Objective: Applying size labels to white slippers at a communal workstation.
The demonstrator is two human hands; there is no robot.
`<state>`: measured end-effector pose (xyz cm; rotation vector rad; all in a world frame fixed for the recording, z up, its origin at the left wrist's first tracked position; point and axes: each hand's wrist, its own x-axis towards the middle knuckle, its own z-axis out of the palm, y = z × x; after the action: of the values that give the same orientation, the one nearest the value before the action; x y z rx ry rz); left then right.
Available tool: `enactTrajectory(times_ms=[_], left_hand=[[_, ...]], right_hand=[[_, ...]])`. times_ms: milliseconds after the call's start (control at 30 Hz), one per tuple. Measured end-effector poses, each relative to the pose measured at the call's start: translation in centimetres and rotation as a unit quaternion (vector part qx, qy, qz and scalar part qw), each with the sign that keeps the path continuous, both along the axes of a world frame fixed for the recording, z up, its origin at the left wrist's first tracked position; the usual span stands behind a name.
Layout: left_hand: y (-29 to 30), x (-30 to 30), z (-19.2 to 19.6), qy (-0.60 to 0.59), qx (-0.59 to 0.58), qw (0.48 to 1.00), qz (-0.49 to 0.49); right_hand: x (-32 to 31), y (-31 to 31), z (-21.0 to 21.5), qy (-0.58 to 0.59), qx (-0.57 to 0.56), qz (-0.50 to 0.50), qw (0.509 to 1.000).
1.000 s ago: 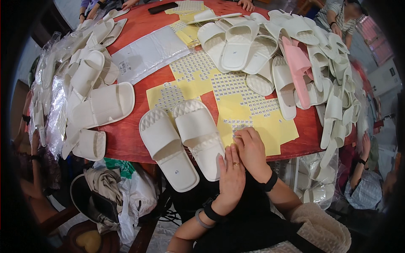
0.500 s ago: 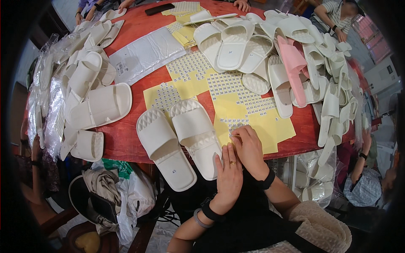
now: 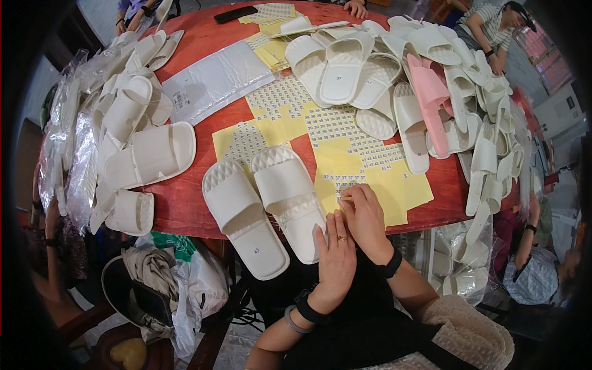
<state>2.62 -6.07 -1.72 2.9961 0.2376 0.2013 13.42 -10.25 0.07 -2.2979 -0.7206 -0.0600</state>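
In the head view, the right hand [image 3: 366, 216] bends its fingertips onto a yellow paper sheet [image 3: 391, 194] of small white stickers [image 3: 345, 178]; whether they pinch one, I cannot tell; the left hand [image 3: 337, 256] lies flat at the sheet's near edge, thumb spread; two white, plastic-looking, wide-strapped slippers [image 3: 229, 205] rest left of the sheet, one heel marked; the step seems to be peeling a sticker; next probably calls for a clean lift, then careful placing on the other heel.
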Motion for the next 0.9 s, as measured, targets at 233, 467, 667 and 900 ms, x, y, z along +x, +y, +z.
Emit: enactTrajectory(times_ms=[233, 467, 667, 900], left_hand=[[0.0, -0.1, -0.1, 0.009, 0.014, 1.000, -0.001], [0.0, 0.0, 0.3, 0.018, 0.013, 1.000, -0.003], [0.1, 0.0, 0.8, 0.022, 0.019, 1.000, -0.003], [0.1, -0.1, 0.7, 0.023, 0.027, 0.999, -0.008]], right_hand=[[0.1, 0.0, -0.2, 0.011, -0.018, 0.002, 1.000], [0.4, -0.1, -0.4, -0.012, -0.025, 0.018, 0.999], [1.0, 0.0, -0.1, 0.027, -0.045, 0.033, 0.998], [1.4, -0.3, 0.3, 0.010, -0.088, 0.055, 0.995]])
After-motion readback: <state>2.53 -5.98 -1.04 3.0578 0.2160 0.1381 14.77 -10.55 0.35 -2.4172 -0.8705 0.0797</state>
